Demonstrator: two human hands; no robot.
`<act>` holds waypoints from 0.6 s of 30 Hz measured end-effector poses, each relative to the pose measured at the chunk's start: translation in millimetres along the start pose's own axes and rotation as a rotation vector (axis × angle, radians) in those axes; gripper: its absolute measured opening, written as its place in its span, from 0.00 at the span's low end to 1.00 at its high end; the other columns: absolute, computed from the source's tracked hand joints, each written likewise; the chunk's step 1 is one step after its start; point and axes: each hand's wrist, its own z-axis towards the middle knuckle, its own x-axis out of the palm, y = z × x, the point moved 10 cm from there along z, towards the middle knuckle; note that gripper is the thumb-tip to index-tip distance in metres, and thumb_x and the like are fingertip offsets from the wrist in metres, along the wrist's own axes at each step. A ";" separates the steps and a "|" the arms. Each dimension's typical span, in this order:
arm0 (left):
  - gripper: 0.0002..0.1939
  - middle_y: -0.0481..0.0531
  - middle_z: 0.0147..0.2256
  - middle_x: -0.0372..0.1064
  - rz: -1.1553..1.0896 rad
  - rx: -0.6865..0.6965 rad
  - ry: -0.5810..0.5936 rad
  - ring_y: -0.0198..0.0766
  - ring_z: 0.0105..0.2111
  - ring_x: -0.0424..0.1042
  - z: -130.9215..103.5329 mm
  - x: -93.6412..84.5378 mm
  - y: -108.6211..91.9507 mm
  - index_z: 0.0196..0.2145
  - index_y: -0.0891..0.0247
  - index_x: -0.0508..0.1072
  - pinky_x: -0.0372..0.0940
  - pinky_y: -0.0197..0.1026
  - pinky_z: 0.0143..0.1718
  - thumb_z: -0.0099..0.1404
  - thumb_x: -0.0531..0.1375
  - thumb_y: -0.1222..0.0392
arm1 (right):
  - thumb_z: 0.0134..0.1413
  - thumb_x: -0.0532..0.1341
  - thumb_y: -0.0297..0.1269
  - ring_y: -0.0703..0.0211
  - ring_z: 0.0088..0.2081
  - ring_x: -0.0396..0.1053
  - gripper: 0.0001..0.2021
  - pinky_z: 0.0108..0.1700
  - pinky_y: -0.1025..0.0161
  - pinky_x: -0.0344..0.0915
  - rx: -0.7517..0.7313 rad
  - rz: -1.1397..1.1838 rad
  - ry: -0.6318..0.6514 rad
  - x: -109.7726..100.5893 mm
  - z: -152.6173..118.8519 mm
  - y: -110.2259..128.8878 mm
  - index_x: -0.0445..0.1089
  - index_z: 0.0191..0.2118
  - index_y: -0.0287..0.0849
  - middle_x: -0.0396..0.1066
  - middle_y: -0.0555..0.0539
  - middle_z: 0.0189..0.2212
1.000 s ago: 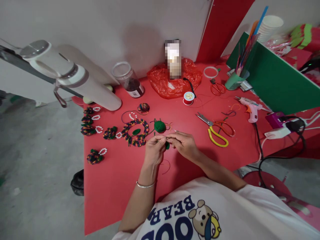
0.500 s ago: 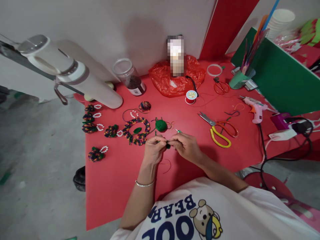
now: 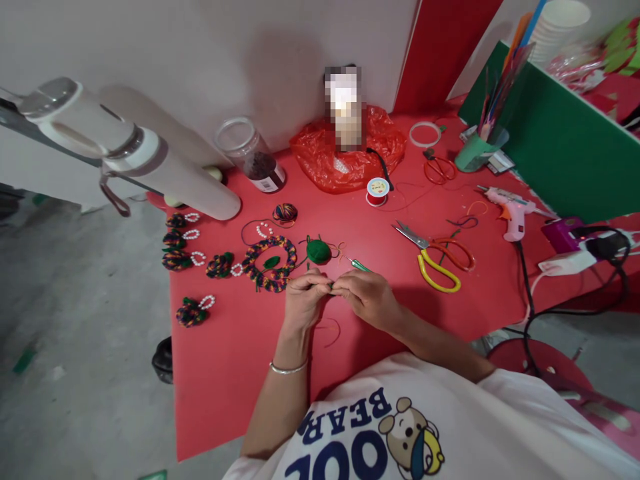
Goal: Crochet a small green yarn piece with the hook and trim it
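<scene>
My left hand [image 3: 306,297] and my right hand [image 3: 367,297] meet fingertip to fingertip over the red table. Both pinch a small piece of dark green yarn work [image 3: 331,287], mostly covered by the fingers. Just beyond them lies a ball of green yarn [image 3: 319,251]. A crochet hook [image 3: 359,265] with a green handle rests beside my right hand's knuckles. Left of my left hand is a ring of multicoloured crochet [image 3: 249,275] with a green leaf shape [image 3: 272,263] inside it. A loose thin thread [image 3: 336,331] lies on the table below my hands.
Scissors [image 3: 425,253] and a pink glue gun [image 3: 515,213] lie to the right. Several crocheted pieces with bead loops [image 3: 191,312] line the left side. Behind are a thread spool [image 3: 377,191], a red plastic bag [image 3: 310,153], a jar [image 3: 253,157] and a tall bottle [image 3: 175,173].
The fingertips of both hands have drawn closer together, covering more of the green piece. More of the crochet hook's handle shows. The whole view has shifted slightly.
</scene>
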 end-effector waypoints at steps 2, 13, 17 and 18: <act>0.15 0.46 0.19 0.64 0.004 0.013 0.010 0.29 0.21 0.64 0.3 -0.2 -0.6 0.21 0.61 0.82 0.65 0.34 0.23 0.38 0.80 0.54 | 0.68 0.57 0.32 0.58 0.38 0.76 0.08 0.44 0.62 0.72 -0.025 0.007 -0.007 0.3 -1.2 0.8 0.74 0.45 0.47 0.80 0.46 0.37; 0.15 0.46 0.19 0.64 0.005 0.016 0.008 0.30 0.21 0.65 1.5 -1.8 -0.2 0.20 0.61 0.82 0.67 0.36 0.24 0.37 0.81 0.53 | 0.69 0.55 0.33 0.59 0.39 0.77 0.10 0.44 0.62 0.72 -0.063 0.053 -0.037 -4.6 1.6 8.8 0.75 0.43 0.46 0.80 0.45 0.37; 0.15 0.46 0.18 0.64 0.011 0.036 0.021 0.30 0.21 0.65 1.2 1.6 -4.3 0.20 0.60 0.82 0.66 0.35 0.24 0.38 0.80 0.52 | 0.69 0.55 0.33 0.58 0.38 0.76 0.10 0.43 0.61 0.72 -0.022 0.057 -0.016 -2.4 2.3 5.0 0.75 0.43 0.46 0.80 0.45 0.36; 0.15 0.46 0.18 0.64 0.014 0.041 0.025 0.30 0.21 0.64 1.2 2.0 -5.0 0.20 0.61 0.82 0.65 0.34 0.23 0.38 0.80 0.53 | 0.68 0.56 0.32 0.58 0.37 0.76 0.10 0.42 0.62 0.72 -0.017 0.061 -0.013 -2.1 2.5 4.8 0.75 0.43 0.46 0.80 0.45 0.35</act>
